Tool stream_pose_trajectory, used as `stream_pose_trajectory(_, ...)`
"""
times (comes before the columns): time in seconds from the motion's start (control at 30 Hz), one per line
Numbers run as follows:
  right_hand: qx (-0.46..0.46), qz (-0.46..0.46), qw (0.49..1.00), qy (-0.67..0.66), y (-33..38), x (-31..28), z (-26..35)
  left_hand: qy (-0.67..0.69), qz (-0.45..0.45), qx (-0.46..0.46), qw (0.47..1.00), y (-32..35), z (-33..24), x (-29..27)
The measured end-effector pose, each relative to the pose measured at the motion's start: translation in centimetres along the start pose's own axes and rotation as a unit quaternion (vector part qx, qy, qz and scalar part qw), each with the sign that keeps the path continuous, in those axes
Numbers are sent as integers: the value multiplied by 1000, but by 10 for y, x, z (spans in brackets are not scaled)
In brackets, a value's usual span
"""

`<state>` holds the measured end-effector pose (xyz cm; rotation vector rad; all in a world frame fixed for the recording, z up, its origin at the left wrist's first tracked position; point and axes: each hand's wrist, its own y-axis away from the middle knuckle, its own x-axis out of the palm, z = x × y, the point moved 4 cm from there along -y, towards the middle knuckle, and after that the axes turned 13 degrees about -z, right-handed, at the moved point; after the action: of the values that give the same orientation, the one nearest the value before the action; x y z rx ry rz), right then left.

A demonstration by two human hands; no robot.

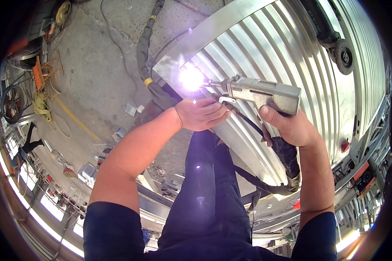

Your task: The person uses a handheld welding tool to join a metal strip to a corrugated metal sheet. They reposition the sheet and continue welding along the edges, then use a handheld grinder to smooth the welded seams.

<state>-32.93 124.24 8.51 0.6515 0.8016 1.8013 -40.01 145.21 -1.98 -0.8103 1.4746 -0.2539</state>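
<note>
My right hand (289, 126) is wrapped around the grip of a silver-grey welding gun (265, 92), its thumb along the back below the boxy body. A thick black-wrapped cable (286, 158) runs down from the grip. The gun's nozzle points left at a blazing white-violet glare (190, 78), which hides the spot at its tip. Close below the nozzle, my left hand (202, 114) has its fingers closed around a thin wire-feed tube with a white lever (226, 100). From it, a black hose leads back toward the grip. Beneath lies a ribbed silver metal panel (248, 48) with a flat edge frame.
An angle grinder with a round brush wheel (344, 56) lies on the panel at upper right. A thick sleeved hose (146, 56) with yellow bands crosses the concrete floor (91, 56). An orange stand (40, 74) and coiled cables are at far left. Metal stock lies at right.
</note>
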Motion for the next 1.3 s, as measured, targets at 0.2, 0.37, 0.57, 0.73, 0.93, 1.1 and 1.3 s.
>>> stream_pose_trajectory(0.2, 35, -16, 995, -88, 25, -20, -19, 23, 25, -10, 999, -1, 0, 1)
stream_pose_trajectory(0.37, -28, -92, 976, -197, 103, -45, -43, 57, 139, -9, 989, 0, 0, 4)
stream_pose_trajectory(0.57, -123, -78, 987, -61, 218, -39, -68, 91, 283, -86, 951, 1, -8, 1)
stream_pose_trajectory(0.73, -27, -195, 980, 44, 311, -1, -108, 48, 325, -215, 919, -51, -33, -50)
stream_pose_trajectory(0.93, -7, -307, 952, -4, 380, 35, -122, -2, 434, -470, 769, 9, -53, -187)
stream_pose_trajectory(1.1, -7, -340, 940, 12, 432, 50, -138, -126, 513, -549, 648, 62, -82, -327)
stream_pose_trajectory(1.3, -38, -368, 929, -25, 474, 54, -149, -84, 430, -704, 559, 127, -118, -412)
